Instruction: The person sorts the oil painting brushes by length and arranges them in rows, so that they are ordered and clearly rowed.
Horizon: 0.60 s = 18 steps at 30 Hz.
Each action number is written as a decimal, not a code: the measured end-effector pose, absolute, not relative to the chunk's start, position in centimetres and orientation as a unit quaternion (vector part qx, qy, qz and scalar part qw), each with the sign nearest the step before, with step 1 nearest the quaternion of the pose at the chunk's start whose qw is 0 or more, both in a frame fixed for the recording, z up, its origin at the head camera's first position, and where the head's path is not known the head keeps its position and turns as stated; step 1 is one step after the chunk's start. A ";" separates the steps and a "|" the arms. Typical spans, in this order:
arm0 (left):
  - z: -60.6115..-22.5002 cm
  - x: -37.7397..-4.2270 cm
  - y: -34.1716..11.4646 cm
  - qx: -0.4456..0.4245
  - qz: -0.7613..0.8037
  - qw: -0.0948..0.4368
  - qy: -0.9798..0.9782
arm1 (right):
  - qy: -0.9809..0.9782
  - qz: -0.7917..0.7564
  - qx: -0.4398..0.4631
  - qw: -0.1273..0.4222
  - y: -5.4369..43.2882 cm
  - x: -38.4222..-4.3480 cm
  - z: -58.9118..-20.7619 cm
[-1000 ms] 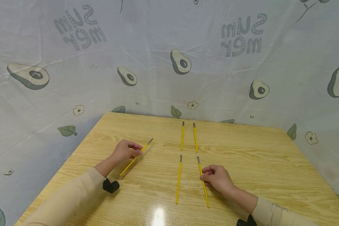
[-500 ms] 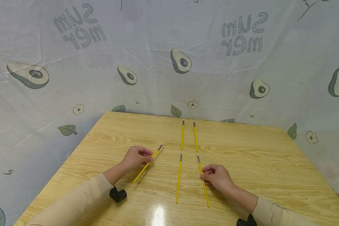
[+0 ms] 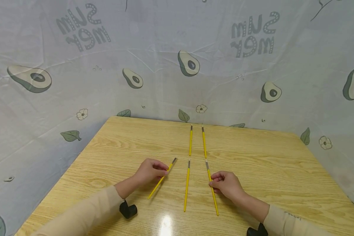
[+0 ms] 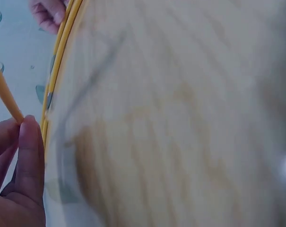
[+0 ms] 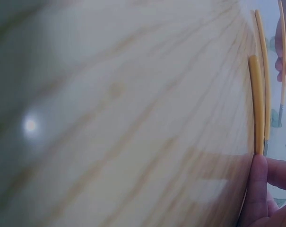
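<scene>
In the head view my left hand pinches a slim yellow paintbrush between thumb and fingers. The brush slants, its grey-ferruled head pointing away and to the right; in the left wrist view its yellow handle rises from the fingertips above the wood. My right hand pinches another yellow paintbrush at mid-handle, low at the table, bristle end away from me. Between the hands lies a third paintbrush, nearly straight front to back.
Two more paintbrushes, a left one and a right one, lie side by side farther back on the wooden table. A patterned cloth hangs behind the table. Black wrist devices sit below the sleeves.
My left hand has carried its paintbrush right and toward me, closer to the row of brushes. My right hand and the brushes on the table stay put.
</scene>
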<state>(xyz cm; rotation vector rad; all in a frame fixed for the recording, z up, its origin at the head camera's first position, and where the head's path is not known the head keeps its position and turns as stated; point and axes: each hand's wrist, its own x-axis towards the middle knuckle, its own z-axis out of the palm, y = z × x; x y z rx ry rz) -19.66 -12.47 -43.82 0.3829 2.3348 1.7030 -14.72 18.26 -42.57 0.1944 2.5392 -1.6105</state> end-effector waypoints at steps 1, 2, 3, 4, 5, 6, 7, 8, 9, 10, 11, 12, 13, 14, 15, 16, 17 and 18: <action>-43.9 -19.5 -12.3 0.132 0.580 0.114 0.796 | 0.840 -0.534 0.064 0.065 18.3 -14.7 -42.6; -43.9 -19.3 -12.1 0.132 0.579 0.115 0.796 | 0.840 -0.535 0.065 0.065 18.3 -14.7 -42.6; -43.9 -19.1 -11.9 0.133 0.578 0.115 0.797 | 0.840 -0.534 0.065 0.065 18.3 -14.7 -42.5; -43.9 -18.9 -11.7 0.133 0.577 0.116 0.797 | 0.841 -0.534 0.066 0.065 18.3 -14.7 -42.5; -43.9 -18.7 -11.4 0.133 0.574 0.114 0.800 | 0.841 -0.533 0.066 0.065 18.3 -14.7 -42.5; -43.9 -18.6 -11.2 0.132 0.572 0.113 0.802 | 0.842 -0.532 0.067 0.065 18.3 -14.7 -42.5; -43.8 -18.4 -11.0 0.133 0.569 0.110 0.804 | 0.842 -0.531 0.067 0.064 18.3 -14.7 -42.5; -43.8 -18.3 -10.9 0.134 0.565 0.105 0.807 | 0.843 -0.530 0.068 0.063 18.3 -14.7 -42.5; -43.9 -18.2 -10.7 0.136 0.559 0.099 0.812 | 0.843 -0.530 0.068 0.063 18.3 -14.8 -42.5; -43.9 -18.1 -10.6 0.137 0.554 0.093 0.816 | 0.842 -0.531 0.068 0.063 18.3 -14.8 -42.5; -43.9 -18.0 -10.5 0.138 0.550 0.087 0.819 | 0.841 -0.532 0.068 0.063 18.3 -14.8 -42.5; -43.9 -18.0 -10.4 0.138 0.548 0.083 0.821 | 0.840 -0.534 0.068 0.063 18.3 -14.8 -42.5; -43.9 -17.9 -10.3 0.139 0.545 0.078 0.823 | 0.839 -0.535 0.068 0.064 18.3 -14.8 -42.5; -44.0 -17.9 -10.2 0.140 0.541 0.074 0.826 | 0.839 -0.537 0.068 0.064 18.3 -14.8 -42.5; -44.0 -17.9 -10.2 0.141 0.539 0.070 0.828 | 0.838 -0.538 0.068 0.064 18.3 -14.8 -42.5; -44.0 -17.9 -10.1 0.142 0.537 0.068 0.829 | 0.837 -0.539 0.068 0.064 18.3 -14.8 -42.6; -44.0 -17.9 -10.0 0.142 0.534 0.065 0.831 | 0.837 -0.539 0.068 0.063 18.3 -14.8 -42.6; -44.0 -17.9 -10.0 0.144 0.531 0.062 0.833 | 0.837 -0.538 0.068 0.063 18.3 -14.8 -42.6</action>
